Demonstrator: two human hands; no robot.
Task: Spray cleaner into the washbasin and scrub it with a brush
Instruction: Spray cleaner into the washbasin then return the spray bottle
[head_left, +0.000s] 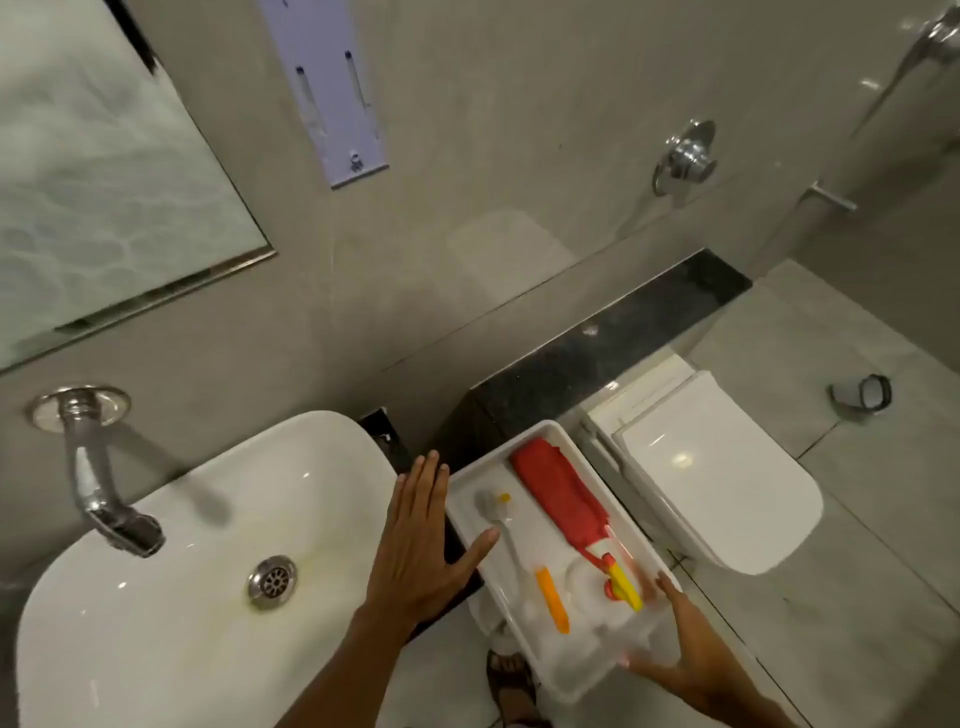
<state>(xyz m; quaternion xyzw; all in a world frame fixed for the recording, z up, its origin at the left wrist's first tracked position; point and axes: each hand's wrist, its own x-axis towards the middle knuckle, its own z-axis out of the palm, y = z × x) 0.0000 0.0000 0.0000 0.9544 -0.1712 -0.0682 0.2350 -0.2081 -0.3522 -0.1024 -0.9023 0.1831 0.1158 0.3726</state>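
A white washbasin (171, 597) fills the lower left, with a yellowish stain near its metal drain (272, 580) and a chrome tap (98, 499) above it. To its right is a white tray (582, 670). A red spray bottle (558, 493) with a yellow trigger lies in the tray, beside a brush (511, 545) with a grey head and an orange handle. My left hand (421, 540) is flat and open against the tray's left side, its thumb over the rim. My right hand (675, 654) grips the tray's near right corner.
A white toilet (717, 483) with its lid down stands right of the tray, against a black stone ledge (597, 353). A mirror (104, 182) hangs on the grey wall at upper left. A sandalled foot (511, 680) shows under the tray.
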